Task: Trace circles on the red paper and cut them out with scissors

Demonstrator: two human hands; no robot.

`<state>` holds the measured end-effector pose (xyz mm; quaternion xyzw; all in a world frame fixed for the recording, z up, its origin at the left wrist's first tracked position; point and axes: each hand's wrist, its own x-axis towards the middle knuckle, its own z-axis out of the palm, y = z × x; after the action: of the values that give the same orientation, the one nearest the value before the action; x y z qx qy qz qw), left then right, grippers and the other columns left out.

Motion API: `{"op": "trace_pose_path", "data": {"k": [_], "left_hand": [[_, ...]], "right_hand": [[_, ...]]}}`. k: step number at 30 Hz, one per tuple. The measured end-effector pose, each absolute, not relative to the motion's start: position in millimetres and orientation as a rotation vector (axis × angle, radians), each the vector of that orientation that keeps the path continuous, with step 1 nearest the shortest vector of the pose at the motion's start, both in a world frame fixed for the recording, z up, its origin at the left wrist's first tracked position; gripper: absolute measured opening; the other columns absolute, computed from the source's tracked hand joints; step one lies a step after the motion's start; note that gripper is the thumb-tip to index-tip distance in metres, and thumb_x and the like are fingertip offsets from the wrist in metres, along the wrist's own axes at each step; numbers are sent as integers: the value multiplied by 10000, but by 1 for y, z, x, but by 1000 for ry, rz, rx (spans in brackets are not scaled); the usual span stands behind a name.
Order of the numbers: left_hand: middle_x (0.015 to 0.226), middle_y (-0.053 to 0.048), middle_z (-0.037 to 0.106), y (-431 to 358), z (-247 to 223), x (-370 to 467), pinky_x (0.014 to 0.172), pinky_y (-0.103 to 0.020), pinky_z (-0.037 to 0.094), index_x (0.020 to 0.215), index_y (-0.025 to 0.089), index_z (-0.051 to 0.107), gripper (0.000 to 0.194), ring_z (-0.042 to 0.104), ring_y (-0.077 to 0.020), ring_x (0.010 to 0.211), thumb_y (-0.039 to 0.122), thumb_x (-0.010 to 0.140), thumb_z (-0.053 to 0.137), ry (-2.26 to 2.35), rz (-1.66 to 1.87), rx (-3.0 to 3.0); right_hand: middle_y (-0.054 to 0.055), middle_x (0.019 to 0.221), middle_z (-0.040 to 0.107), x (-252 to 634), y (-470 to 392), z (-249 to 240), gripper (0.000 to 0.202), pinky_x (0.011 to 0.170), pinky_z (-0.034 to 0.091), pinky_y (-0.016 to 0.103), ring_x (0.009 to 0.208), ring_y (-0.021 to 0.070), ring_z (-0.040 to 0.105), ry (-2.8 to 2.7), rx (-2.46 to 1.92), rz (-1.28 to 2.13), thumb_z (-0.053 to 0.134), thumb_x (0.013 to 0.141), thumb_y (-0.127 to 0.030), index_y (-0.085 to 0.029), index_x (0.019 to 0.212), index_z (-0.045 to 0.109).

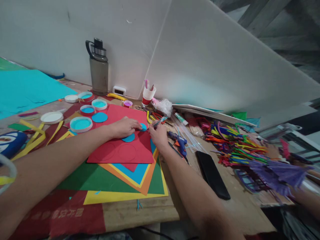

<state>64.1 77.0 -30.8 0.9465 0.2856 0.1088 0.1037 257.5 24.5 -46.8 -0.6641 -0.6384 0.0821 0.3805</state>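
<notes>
My left hand (pixel 128 126) rests on the red sheet (pixel 137 115), its fingers together and pressing a small blue paper circle (pixel 143 127) at the tips. A larger blue circle (pixel 129 137) lies partly under that hand. Drawn circle outlines show on the red sheet nearer to me. Beside its right edge, my right hand (pixel 159 134) is closed around a slim pen-like tool (pixel 160 122), whose exact kind is too small to make out. Another blue circle (pixel 99 117) lies at the sheet's left edge.
Stacked coloured sheets (pixel 112 178) lie beneath. Tape rolls (pixel 81 124) and a bottle (pixel 99 71) stand left; a paper cup (pixel 148 96) holds pens behind. To the right are a glue gun (pixel 180 142), a black case (pixel 212 175), pipe cleaners (pixel 240 143) and another person's arm (pixel 305 203) near a purple pleated piece (pixel 277 173).
</notes>
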Motion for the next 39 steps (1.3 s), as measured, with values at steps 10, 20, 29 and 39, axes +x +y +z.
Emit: {"op": "trace_pose_path", "data": {"k": [10,20,29,39], "left_hand": [[1354,-18,594,71,-26,64,948,-327,393,1191,254,667,462,530,-191,1233,146,842,386,821,298,2823],[1196,-48,691,73,-33,67,902,-349,347,1105,237,709,455,571,-207,1144,77,804,408,842,372,2923],[1206,-51,692,77,-37,67,852,-352,334,1106,237,706,461,590,-198,1118,64,814,395,845,350,2923],[1207,-42,693,78,-39,67,818,-361,315,1089,237,712,463,571,-199,1173,41,805,403,829,388,2921]], "right_hand": [[28,577,608,254,22,-33,283,592,378,246,580,161,569,-1510,-1704,269,444,849,-299,-190,605,536],[33,694,683,252,42,-29,211,627,465,231,642,157,640,-1494,-1716,408,475,855,-337,-189,736,566],[29,632,666,241,77,-30,187,582,468,203,596,140,632,-1476,-1792,538,480,813,-252,-190,646,538],[13,571,639,241,92,-35,189,526,448,182,510,113,582,-1539,-1763,596,485,789,-232,-184,613,536]]}}
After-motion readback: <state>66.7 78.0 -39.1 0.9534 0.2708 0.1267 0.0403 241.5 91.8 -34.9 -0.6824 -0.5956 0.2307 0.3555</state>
